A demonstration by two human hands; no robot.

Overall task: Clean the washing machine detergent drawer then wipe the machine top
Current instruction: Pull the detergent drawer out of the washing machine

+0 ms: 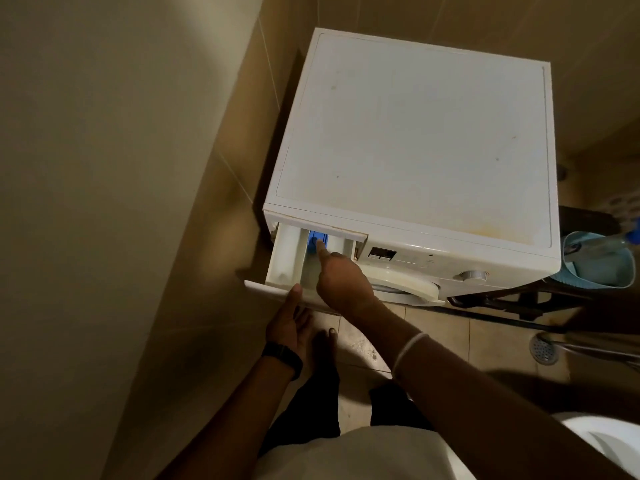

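Note:
The white washing machine stands against the tiled wall, its flat top (415, 133) bare, with faint specks and a yellowish stain near the front right. At its front left the detergent drawer (285, 258) is pulled far out, showing white compartments and a blue tab (312, 237) at the back of the middle one. My right hand (341, 282) reaches into the drawer and presses its straight index finger on the blue tab. My left hand (289, 322) grips the drawer's front panel from below, thumb on its top edge.
A beige wall (104, 168) runs close along the left of the drawer. A teal bucket (595, 261) sits on a dark stand right of the machine. A floor drain (544, 351) and a toilet rim (602, 441) lie at the right.

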